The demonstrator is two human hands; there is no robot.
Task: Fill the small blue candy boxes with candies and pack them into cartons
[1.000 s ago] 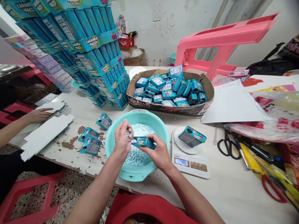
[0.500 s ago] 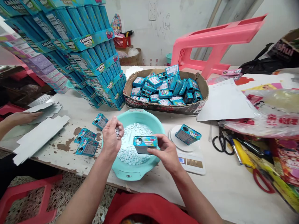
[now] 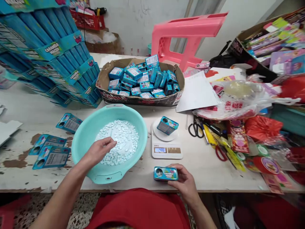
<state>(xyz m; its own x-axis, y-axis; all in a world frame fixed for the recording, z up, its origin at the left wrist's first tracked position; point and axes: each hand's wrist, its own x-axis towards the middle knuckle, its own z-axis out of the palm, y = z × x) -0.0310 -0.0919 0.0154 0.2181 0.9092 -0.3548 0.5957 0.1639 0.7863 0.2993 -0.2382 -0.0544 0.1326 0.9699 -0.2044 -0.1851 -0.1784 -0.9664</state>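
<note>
My left hand (image 3: 101, 151) hovers over the turquoise basin (image 3: 82, 133), its fingers curled together. Whatever they may hold is hidden. Small pale candies (image 3: 124, 152) lie heaped in the basin. In my right hand (image 3: 184, 179) is a blue candy box (image 3: 166, 174), gripped by its right end near the table's front edge. The round hole in its top faces up, with something pale inside. Behind it a second blue box (image 3: 167, 125) stands on the white kitchen scale (image 3: 166, 152), whose display appears to read 148.6. Several more boxes (image 3: 53, 156) sit left of the basin.
A cardboard tray (image 3: 140, 101) full of blue boxes stands behind the basin. Tall stacks of display cartons (image 3: 54, 47) rise at left. Black-handled scissors (image 3: 196, 128), pens and plastic bags (image 3: 233, 95) crowd the right. A pink stool (image 3: 164, 38) lies at the back.
My right hand has carried the candy box from above the basin to the right, in front of the scale. My left hand, which held candies, has lowered over the basin. The view has swung right.
</note>
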